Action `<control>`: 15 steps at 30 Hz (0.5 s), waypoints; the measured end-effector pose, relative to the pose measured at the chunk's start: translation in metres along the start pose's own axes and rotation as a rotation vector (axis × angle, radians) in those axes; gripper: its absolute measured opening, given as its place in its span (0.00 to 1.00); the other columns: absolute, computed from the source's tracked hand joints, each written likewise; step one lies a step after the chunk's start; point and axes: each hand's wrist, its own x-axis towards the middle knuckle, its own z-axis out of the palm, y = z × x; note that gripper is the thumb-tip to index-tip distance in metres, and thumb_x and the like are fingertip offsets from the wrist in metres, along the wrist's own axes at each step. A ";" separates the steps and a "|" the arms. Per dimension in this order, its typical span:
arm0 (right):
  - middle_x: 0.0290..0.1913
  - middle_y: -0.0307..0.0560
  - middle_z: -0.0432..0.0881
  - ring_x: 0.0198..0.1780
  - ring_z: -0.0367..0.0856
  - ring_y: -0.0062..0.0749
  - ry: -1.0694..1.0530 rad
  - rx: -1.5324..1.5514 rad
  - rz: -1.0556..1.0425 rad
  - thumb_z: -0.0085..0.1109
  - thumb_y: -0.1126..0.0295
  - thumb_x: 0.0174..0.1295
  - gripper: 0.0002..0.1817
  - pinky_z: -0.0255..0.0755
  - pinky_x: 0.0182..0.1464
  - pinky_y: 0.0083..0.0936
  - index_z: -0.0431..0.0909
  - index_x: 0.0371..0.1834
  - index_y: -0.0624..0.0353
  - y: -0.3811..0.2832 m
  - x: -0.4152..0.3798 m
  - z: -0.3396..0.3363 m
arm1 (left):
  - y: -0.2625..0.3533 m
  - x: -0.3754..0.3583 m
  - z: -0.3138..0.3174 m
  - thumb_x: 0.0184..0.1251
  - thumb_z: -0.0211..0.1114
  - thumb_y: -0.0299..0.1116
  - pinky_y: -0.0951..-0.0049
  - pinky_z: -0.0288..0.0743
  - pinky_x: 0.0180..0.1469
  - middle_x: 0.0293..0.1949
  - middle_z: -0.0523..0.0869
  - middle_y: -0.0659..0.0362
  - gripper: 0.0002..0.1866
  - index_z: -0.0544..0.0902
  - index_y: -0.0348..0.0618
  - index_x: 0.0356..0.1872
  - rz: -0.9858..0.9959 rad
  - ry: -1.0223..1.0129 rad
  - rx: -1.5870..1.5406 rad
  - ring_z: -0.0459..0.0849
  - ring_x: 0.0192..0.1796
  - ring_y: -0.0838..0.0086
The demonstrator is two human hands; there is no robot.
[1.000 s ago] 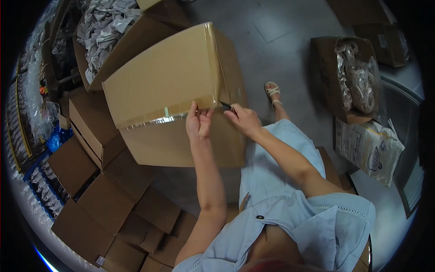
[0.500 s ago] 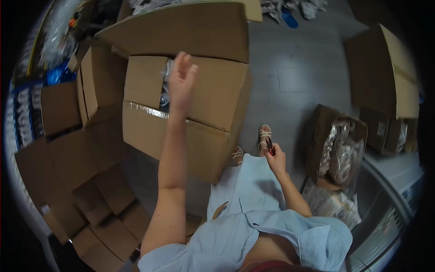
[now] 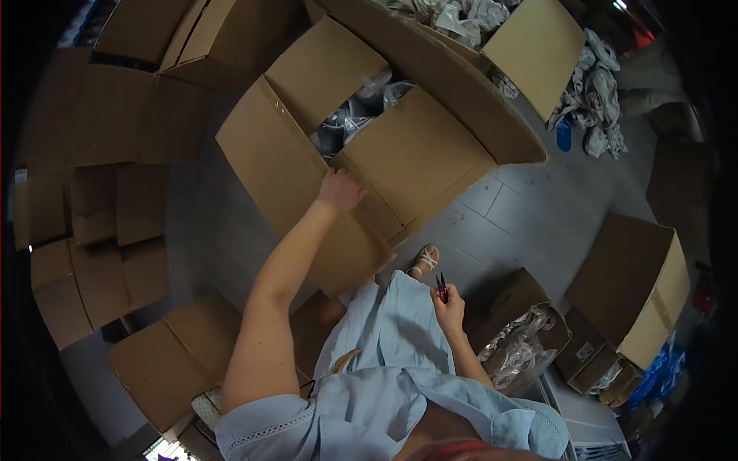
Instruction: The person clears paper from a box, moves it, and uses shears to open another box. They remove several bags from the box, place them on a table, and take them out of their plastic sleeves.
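Note:
A large cardboard box (image 3: 415, 146) stands in front of me, its top flaps partly raised. Through the gap between the flaps, plastic-wrapped items (image 3: 350, 119) show. My left hand (image 3: 342, 190) is at the near flap's edge, with its fingers curled over it and the fingertips partly hidden. Close to my skirt, my right hand (image 3: 448, 307) is closed around small red-handled scissors (image 3: 442, 288), their dark tips pointing up and away from me.
Stacked cardboard boxes (image 3: 100, 115) fill the left side. An open box with plastic-wrapped contents (image 3: 523, 346) stands at right, beside a taller carton (image 3: 623, 284). Crumpled paper (image 3: 600, 100) lies at upper right, near a person's legs (image 3: 649, 77).
My view has turned, so the big box appears rotated. My left hand has come down from above the box's opening to the near flap and its fingers have curled. The scissors remain in my right hand.

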 end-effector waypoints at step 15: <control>0.20 0.29 0.64 0.23 0.58 0.10 0.093 -0.018 -0.098 0.55 0.70 0.58 0.07 0.57 0.26 0.10 0.69 0.27 0.60 -0.029 -0.078 0.080 | -0.013 -0.090 0.036 0.53 0.58 0.37 0.56 0.60 0.58 0.45 0.75 0.55 0.16 0.73 0.46 0.44 0.048 0.575 -0.508 0.68 0.58 0.60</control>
